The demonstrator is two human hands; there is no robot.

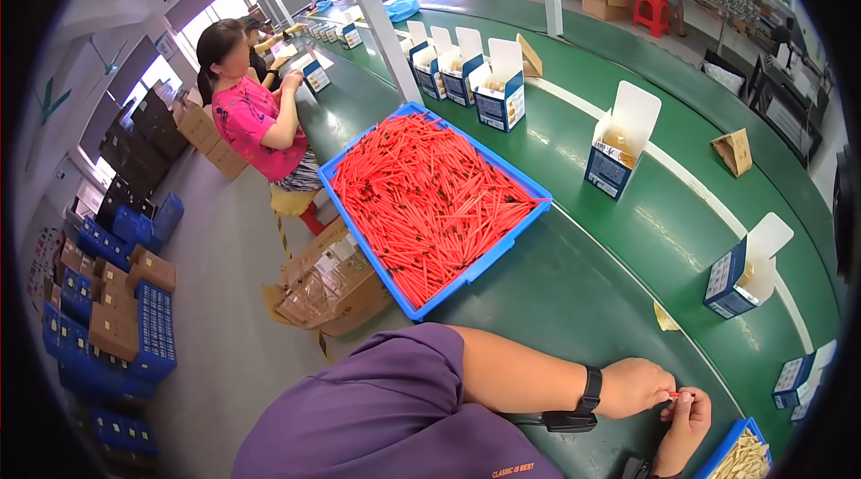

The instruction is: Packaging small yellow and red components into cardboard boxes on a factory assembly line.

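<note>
My left hand (632, 387), with a black band and device at its wrist, is closed on one end of a thin red stick (675, 395). The fingertips of my right hand (687, 425) pinch the same stick from the other side. Both hands meet over the green worktop, close to its seam with the belt. Beyond my left forearm, a blue tray (531, 183) bears a heap of red sticks (430, 196) with dark parts. Beside my right hand, a smaller blue tray (717, 457) holds pale beige pieces (746, 459); the frame cuts it off.
Open blue-and-white boxes (612, 165) stand along the curved green belt (565, 138). A torn carton (332, 286) sits on the floor left of the worktop. Further along, a person in a pink shirt (260, 125) sits at the table. Stacked blue crates (154, 322) stand far left.
</note>
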